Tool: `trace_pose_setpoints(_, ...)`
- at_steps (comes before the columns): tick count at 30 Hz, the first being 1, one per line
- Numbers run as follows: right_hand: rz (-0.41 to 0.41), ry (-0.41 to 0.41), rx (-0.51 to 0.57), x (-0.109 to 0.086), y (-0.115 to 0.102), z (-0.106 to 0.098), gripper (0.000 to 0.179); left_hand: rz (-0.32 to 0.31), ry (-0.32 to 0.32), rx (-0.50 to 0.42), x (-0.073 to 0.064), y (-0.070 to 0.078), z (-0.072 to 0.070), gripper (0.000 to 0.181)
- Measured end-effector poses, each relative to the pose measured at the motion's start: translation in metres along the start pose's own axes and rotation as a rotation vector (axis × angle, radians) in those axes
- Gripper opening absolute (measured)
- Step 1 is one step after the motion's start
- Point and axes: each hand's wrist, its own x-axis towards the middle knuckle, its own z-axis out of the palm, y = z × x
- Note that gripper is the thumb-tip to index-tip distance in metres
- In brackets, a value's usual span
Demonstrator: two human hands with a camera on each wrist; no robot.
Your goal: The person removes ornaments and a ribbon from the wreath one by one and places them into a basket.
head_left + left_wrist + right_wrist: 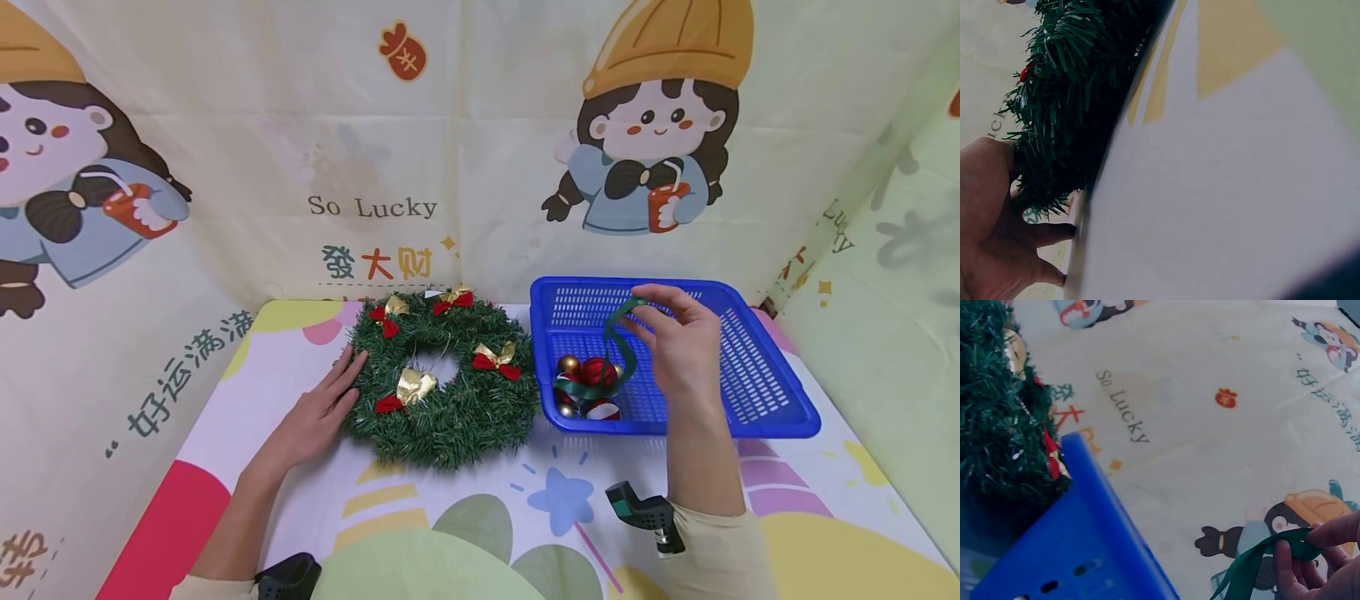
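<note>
A green wreath [450,437] with red and gold bows lies on the table. My left hand [318,417] rests against its left side, fingers extended; the left wrist view shows the fingers by the wreath's edge. Over the blue basket [776,427], my right hand [686,354] pinches a green ribbon [1244,569] between thumb and fingers. The ribbon hangs in a loop, its lower part among the ornaments. Striped red, red-and-white and gold Christmas balls [597,372] sit in the basket's left part.
The basket stands right beside the wreath. A patterned cloth [562,500] covers the table. Printed curtains [480,150] with cartoon figures and lettering enclose the back and sides. Each wrist wears a black camera mount [645,508].
</note>
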Motion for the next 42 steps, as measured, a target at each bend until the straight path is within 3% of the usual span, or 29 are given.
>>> trace_pose_setpoints(12, 0.073, -0.12, -0.2, 0.008, 0.027, 0.011, 0.026, 0.002, -0.003, -0.003, 0.0, -0.001, 0.001, 0.058)
trace_pose_setpoints(23, 0.151, -0.307, -0.586, 0.008, 0.037, 0.011, 0.025, -0.005, 0.005, -0.003, -0.002, 0.002, 0.0, 0.058)
trace_pose_setpoints(42, 0.048, -0.499, -1.048, 0.002, 0.036, 0.006, 0.006, 0.011, 0.006, 0.0, -0.002, 0.002, 0.0, 0.059)
